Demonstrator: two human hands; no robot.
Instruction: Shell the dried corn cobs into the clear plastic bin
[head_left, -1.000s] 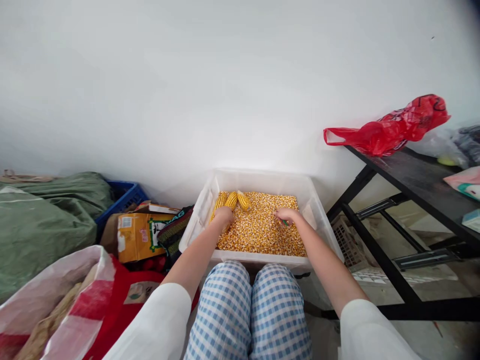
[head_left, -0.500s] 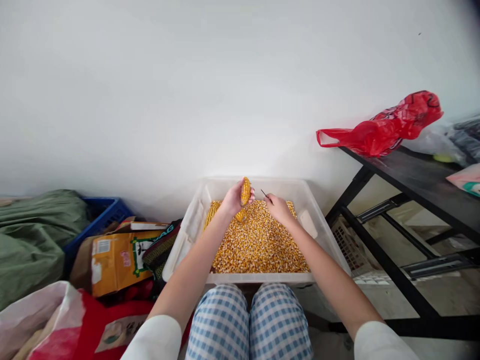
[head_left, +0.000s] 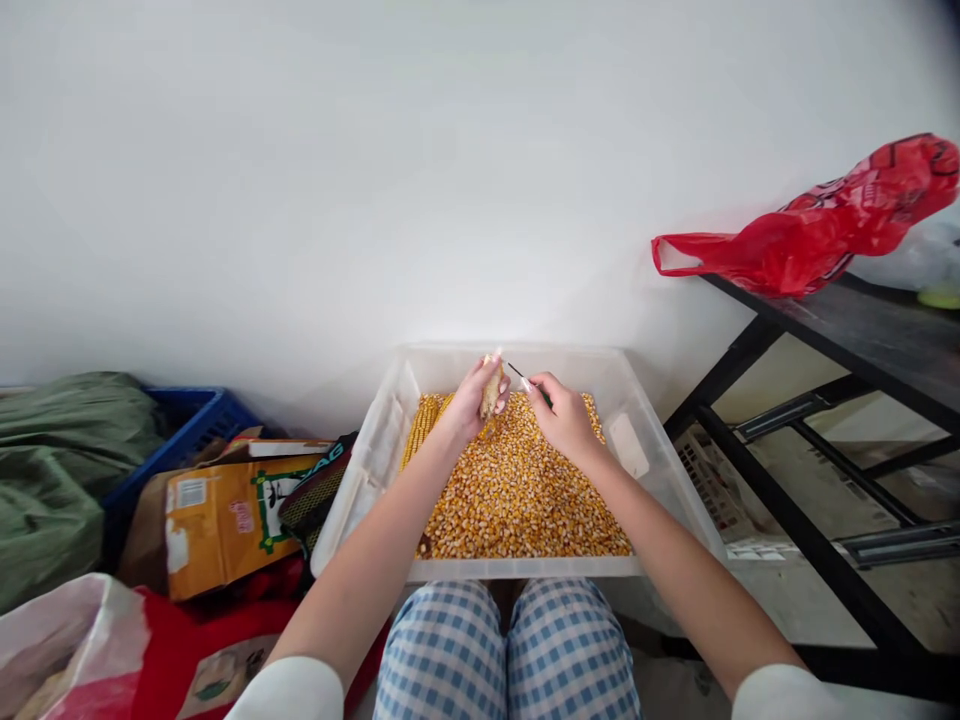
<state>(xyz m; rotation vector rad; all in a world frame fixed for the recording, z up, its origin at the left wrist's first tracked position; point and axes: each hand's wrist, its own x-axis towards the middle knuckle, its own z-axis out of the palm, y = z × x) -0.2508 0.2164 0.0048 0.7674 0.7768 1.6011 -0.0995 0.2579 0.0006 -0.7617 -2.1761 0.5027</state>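
My left hand is closed around an ear of corn, held upright above the tub; a pale, bare-looking side of it shows, and the fingers hide the rest. Just to its right, my right hand grips a thin, dark, screwdriver-like tool. Its tip points left and lies close to the top of the ear; I cannot tell whether they touch. Below both hands, loose corn kernels fill much of a translucent plastic tub. More whole ears of corn lie at the tub's left side.
On the left are a blue crate with green cloth, an orange cardboard box and a red-and-white bag. A black-framed table on the right bears a red plastic bag. A white wall rises behind the tub.
The ear has turned from its yellow kernels to a pale side. My right hand has come nearer to my left, bringing the tool's tip close to the ear. The view has shifted slightly.
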